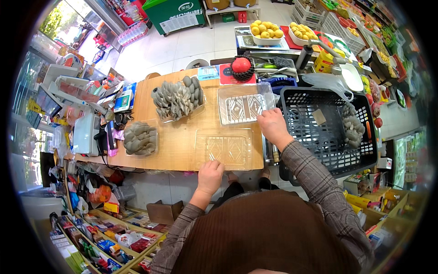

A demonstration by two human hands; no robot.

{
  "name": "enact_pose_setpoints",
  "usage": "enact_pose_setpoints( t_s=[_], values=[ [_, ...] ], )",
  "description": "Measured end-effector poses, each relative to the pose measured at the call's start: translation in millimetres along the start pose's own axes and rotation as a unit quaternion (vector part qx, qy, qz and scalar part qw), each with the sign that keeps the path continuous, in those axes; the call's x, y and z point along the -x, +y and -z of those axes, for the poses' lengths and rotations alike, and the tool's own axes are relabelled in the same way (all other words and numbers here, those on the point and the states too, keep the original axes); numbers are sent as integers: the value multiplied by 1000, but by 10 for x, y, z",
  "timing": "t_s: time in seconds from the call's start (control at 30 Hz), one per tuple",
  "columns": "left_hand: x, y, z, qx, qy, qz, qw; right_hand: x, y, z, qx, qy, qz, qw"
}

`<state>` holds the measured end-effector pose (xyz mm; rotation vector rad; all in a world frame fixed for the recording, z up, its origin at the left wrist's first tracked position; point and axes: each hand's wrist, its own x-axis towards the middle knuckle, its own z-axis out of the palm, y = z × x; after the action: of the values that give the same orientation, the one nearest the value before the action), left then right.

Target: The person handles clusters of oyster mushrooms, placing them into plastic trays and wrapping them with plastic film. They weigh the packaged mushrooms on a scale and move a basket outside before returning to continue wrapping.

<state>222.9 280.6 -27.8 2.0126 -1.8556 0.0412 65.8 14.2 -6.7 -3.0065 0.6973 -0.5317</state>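
A deep clear plastic tray point(236, 118) lies on the wooden table. The fingers of my right hand point(273, 125) are closed over its near right corner. Closer to me is a second, shallower piece of clear plastic point(224, 149), a tray or lid. My left hand point(210, 176) touches its front left edge by the table's rim, fingers curled and fingertips partly hidden. To the left, grey oyster mushrooms fill one large clear tray point(178, 99) and a smaller clear tray point(141, 138). More oyster mushrooms point(352, 126) lie inside a black plastic crate point(328, 167) right of my right hand.
A piece of cardboard point(319, 117) lies in the crate, and a plastic bag point(325, 82) hangs over its far rim. A netted red fruit point(241, 65) stands at the table's back edge. Electronic devices point(124, 101) crowd the left end. Lemon bowls point(267, 40) stand farther back.
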Motion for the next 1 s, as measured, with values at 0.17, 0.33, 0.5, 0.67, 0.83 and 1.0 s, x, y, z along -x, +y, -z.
enact_pose_setpoints(
  t_s=[0.17,0.33,0.5,0.67,0.83,1.0],
  values=[
    [27,-53,34,1,9,13,1000,-116,-181,-147,4,3,34,999],
    [96,-171,77,28,7,-7,1000,-214,-224,158,-134,90,-14,987],
    [71,-183,301,103,-3,-31,994,-255,-461,918,-132,204,-43,969],
    [247,-342,1048,161,272,67,946,-254,-1103,1416,-198,111,75,971],
    [577,-715,1686,123,231,18,965,-372,-1743,1517,-335,-94,194,917],
    [1288,-833,1917,194,187,117,956,-435,-2158,1305,-453,-76,137,878]
  ],
)
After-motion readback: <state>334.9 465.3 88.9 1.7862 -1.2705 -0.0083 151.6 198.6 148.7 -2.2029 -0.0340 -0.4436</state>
